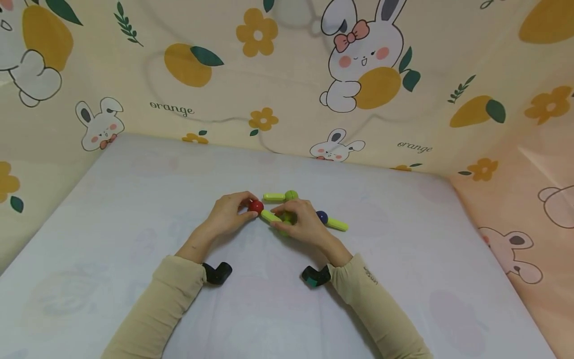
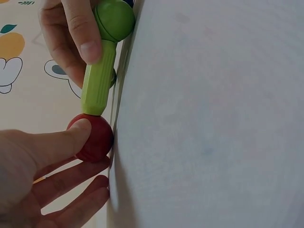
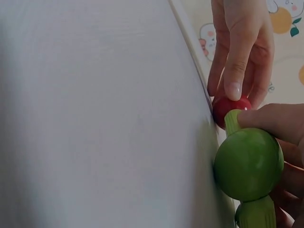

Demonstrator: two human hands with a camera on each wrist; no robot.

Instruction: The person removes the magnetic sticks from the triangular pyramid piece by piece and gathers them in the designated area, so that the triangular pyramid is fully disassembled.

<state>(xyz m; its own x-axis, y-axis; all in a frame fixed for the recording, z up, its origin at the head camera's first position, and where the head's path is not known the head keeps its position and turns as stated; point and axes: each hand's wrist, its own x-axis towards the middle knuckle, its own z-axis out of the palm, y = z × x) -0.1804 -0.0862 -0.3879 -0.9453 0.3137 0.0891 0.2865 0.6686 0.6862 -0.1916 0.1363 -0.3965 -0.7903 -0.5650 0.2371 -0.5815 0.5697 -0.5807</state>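
Observation:
My left hand (image 1: 230, 213) pinches a red ball (image 2: 97, 140) between thumb and fingers. A ribbed yellow-green rod (image 2: 97, 85) meets that ball at one end and a green ball (image 3: 249, 164) at its other end. My right hand (image 1: 301, 223) grips this rod from the side, its thumb lying along it. Past the green ball, a second yellow-green rod (image 3: 256, 213) continues in the right wrist view. The right hand's fingers partly cover the joined pieces in the head view.
Just behind the hands lies another yellow-green rod (image 1: 274, 197) with a green ball (image 1: 291, 195) at its end. To the right of the right hand, a dark blue ball (image 1: 322, 217) joins a yellow-green rod (image 1: 337, 224). A white cloth (image 1: 251, 309) covers the table; a printed curtain (image 1: 287, 89) stands behind.

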